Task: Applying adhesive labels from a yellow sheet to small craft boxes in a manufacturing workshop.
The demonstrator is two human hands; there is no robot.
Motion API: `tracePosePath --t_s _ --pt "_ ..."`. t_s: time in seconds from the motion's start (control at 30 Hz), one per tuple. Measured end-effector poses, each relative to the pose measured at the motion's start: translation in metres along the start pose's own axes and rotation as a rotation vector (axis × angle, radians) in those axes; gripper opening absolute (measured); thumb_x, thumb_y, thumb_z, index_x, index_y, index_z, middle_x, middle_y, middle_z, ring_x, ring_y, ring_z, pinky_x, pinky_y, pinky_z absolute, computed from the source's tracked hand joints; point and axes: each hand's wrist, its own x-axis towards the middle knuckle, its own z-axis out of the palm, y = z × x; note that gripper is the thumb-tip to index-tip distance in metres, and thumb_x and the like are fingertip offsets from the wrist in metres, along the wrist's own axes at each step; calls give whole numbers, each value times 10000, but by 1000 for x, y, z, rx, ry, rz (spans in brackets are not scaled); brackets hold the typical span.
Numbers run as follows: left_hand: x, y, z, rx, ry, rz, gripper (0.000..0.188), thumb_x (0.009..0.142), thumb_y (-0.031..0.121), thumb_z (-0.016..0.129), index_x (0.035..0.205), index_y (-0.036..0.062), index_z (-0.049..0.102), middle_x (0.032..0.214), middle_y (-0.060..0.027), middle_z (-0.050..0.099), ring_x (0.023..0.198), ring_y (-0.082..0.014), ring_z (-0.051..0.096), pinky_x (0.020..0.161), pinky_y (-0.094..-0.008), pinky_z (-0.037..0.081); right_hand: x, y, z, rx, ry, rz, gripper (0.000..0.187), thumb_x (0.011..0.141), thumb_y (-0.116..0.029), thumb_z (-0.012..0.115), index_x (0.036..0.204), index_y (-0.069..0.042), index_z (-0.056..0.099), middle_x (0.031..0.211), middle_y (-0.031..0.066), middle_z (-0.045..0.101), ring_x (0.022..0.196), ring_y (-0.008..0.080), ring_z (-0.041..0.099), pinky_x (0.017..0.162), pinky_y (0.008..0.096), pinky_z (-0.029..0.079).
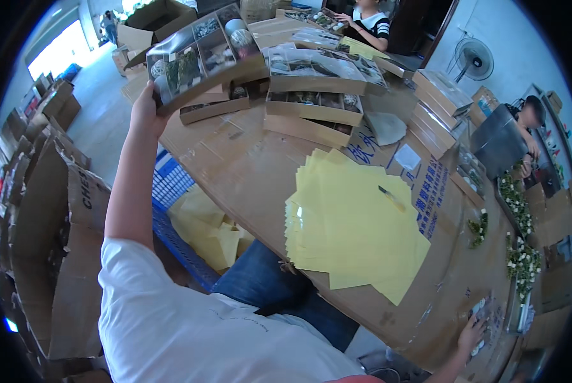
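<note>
My left hand [147,108] is stretched out at the far left, closed on the near left corner of a shallow cardboard box [212,80]. The box is tilted and lifted, with its compartments of balls and green and grey decorations facing up under a clear cover. At the lower right, my right hand [471,332] rests at the table edge against small white pieces [478,346]; its fingers are partly hidden, and whether it grips them I cannot make out. Between the hands lies a fanned pile of yellow sheets [349,223] with a small cutter-like tool [391,198] on top.
Stacked compartment boxes [311,115] stand at the table's far side, more boxes [436,118] at the right. Sprigs with white flowers [522,262] line the right edge. A blue basket [177,223] holds yellow paper below left. Two people work beyond, near a fan [474,60].
</note>
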Motion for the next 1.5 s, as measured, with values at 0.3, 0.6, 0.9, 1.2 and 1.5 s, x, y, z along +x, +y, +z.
tracePosePath --t_s 0.3,0.6,0.9,1.2,1.5 --pt "142 -21 26 198 38 -108 266 940 218 512 1155 67 467 1075 -113 574 959 -281 609 766 -475 552 -150 -54 -74 131 -129 -98 981 817 -728 436 1477 -47 182 1512 258 142 1389 450 127 1115 557 170" --pt "119 -46 35 748 169 -195 455 891 534 528 1151 161 512 1024 -51 515 885 -191 523 671 -342 443 -207 -51 -93 78 103 -522 920 775 -671 580 1383 -9 384 1406 264 364 1301 423 341 1039 530 319" --pt "-29 -98 23 869 -299 816 347 882 54 544 1224 35 487 1021 -67 538 886 -139 527 805 -258 440 -249 -31 -67 -67 295 -700 633 834 -278 633 1353 -5 396 1381 201 426 1276 389 404 1026 502 362" --pt "-258 -164 49 356 -1475 -413 552 934 219 558 1407 91 304 1218 -108 494 1116 -187 493 899 -343 450 -267 -147 -136 210 810 -1073 433 953 -326 497 1221 12 542 1230 189 571 1115 385 563 902 438 484" --pt "-288 -153 64 0 -1194 -677 515 828 126 650 1269 13 409 1132 -76 558 1014 -141 529 872 -308 461 -305 -223 -126 337 455 -1468 450 897 -383 564 1238 -97 500 1331 184 472 1249 461 403 1019 638 273"
